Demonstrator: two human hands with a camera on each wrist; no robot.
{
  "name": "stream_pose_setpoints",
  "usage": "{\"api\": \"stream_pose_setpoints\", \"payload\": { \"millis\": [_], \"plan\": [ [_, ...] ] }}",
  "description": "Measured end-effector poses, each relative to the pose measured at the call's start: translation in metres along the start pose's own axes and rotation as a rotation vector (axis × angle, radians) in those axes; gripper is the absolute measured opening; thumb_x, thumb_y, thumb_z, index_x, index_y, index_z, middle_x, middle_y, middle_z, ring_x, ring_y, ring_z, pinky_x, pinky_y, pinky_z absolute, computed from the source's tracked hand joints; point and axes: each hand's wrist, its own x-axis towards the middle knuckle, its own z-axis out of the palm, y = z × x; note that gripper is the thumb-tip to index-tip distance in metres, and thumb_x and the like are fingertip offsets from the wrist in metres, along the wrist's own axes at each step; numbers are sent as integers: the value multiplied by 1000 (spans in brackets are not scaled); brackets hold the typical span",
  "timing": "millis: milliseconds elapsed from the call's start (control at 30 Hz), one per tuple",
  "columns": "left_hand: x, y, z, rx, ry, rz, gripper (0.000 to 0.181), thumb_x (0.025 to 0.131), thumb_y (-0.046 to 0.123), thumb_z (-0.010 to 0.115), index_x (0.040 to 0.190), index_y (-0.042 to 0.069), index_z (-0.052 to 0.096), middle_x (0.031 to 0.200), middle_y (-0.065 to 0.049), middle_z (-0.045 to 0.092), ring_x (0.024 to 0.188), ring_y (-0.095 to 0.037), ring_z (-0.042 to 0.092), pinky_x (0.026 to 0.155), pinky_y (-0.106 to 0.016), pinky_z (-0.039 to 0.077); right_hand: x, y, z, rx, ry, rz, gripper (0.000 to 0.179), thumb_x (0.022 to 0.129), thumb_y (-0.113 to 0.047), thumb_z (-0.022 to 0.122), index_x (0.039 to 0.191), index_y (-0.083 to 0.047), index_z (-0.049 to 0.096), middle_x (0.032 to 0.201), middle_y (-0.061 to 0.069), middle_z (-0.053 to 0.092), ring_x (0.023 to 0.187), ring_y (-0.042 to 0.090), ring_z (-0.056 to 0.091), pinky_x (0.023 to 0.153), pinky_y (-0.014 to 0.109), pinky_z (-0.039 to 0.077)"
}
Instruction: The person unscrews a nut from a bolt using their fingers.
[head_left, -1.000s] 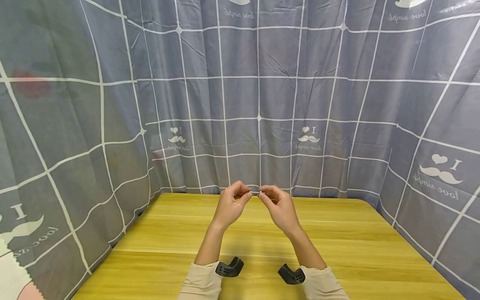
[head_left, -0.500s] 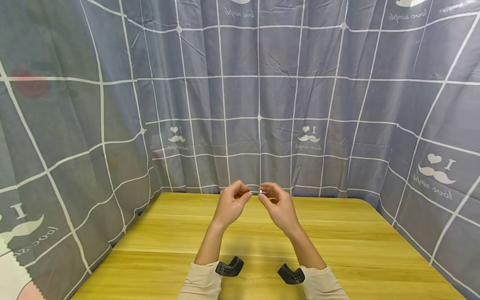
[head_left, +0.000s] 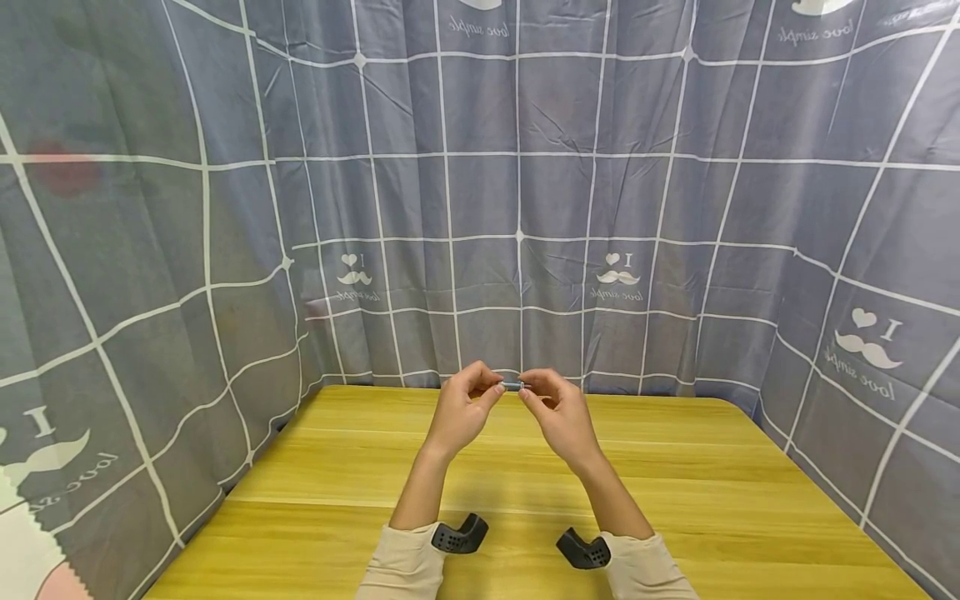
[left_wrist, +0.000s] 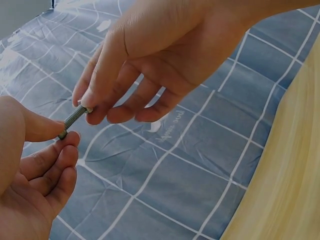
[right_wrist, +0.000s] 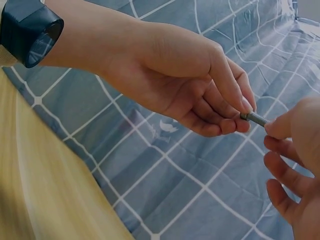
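A small grey threaded bolt (left_wrist: pixel 75 118) spans the gap between my two hands, held above the far edge of the table. My left hand (head_left: pixel 463 407) pinches its head end (right_wrist: pixel 244 116) between thumb and index finger. The right hand (head_left: pixel 558 412) pinches a small metal nut (left_wrist: pixel 89 109) at the other end of the bolt, partly hidden by the thumb and fingertip. Bare thread shows between the two pinches. In both wrist views the other fingers of each hand curl loosely below, holding nothing.
A yellow wood-grain table (head_left: pixel 510 483) lies under the forearms. Grey curtains (head_left: pixel 480 192) with white grid lines hang behind it and along both sides. Black camera mounts (head_left: pixel 459 534) sit at the cuffs of the light sleeves.
The right thumb and fingertips shift slightly around the nut, and the bolt between the hands shows more clearly. The left hand stays nearly still.
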Motion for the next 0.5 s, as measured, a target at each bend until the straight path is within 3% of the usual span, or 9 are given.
{"api": "stream_pose_setpoints", "payload": {
  "millis": [133,267,500],
  "plan": [
    [-1,1,-1,5,-2,3,4,96,-12,63,94,-9,65,91,-20,70,84,-39,66,83,-50,54,0,0,0,21,0,10,23,100,-11,70,123,-5,70,117,8,70,104,25,67,88,47,54],
    [-1,1,-1,4,-1,9,4,97,-10,63,93,-9,65,92,-24,69,83,-37,65,83,-49,54,-1,1,1,-1,26,24,21,102,-16,69,119,-6,72,112,7,72,100,25,68,86,41,55],
    [0,0,-1,2,-1,9,5,96,-10,64,92,-8,65,91,-23,69,82,-38,66,83,-50,54,1,0,1,-13,31,12,15,100,-10,70,113,-4,74,109,8,73,99,24,69,84,38,56]
  ]
}}
